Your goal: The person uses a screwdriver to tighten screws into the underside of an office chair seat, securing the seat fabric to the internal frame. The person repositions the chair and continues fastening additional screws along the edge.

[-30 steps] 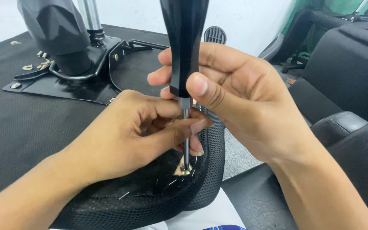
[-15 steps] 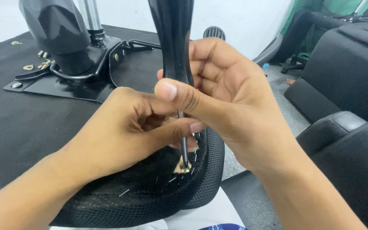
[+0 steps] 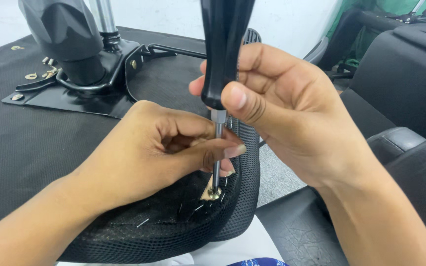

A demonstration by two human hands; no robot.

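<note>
- Black-handled screwdriver (image 3: 223,54) stands upright, right hand (image 3: 292,108) wrapped closed around its handle.
- Left hand (image 3: 159,157) pinches the shaft, fingers (image 3: 223,151) closed, steadying it.
- Tip sits in a brass screw (image 3: 214,193) at the mesh seat (image 3: 173,221) edge.
- Best kept vertical, pressed down, so it won't slip.

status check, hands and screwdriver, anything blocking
Right hand grips screwdriver handle, upright. Left hand steadies the shaft, tip on brass screw at mesh seat edge. Nothing in the way.
</note>
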